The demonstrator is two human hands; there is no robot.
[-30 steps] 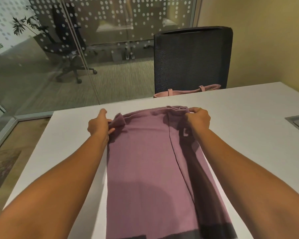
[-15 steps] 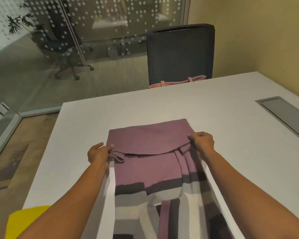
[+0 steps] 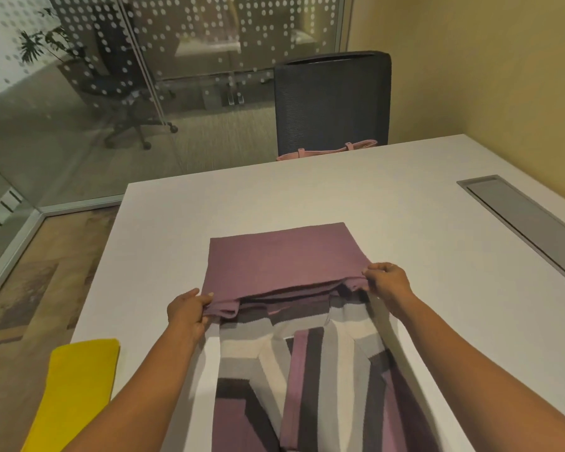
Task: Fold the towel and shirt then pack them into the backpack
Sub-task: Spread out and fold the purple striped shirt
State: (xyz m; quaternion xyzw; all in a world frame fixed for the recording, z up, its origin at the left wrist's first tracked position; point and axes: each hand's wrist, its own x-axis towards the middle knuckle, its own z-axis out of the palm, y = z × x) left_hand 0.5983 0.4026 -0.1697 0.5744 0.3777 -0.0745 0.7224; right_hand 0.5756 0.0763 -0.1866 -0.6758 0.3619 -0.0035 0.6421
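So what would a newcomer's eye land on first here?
The purple striped shirt in the middle of the white table, its far end folded toward the person, with the left hand and right hand pinching the folded edge's two corners. Next, the bright yellow cloth at the table's near left edge.

Office premises, meeting-room type. Evidenced by white desk (image 3: 340, 197) with recessed grey cable hatch (image 3: 519, 216), dark mesh-backed office chair (image 3: 333, 99) standing at far edge, glass partition (image 3: 183, 31) with dotted frosting, swivel chair on castors (image 3: 121, 93) and potted plant (image 3: 36, 44) beyond the glass, carpeted floor (image 3: 225, 132) there.
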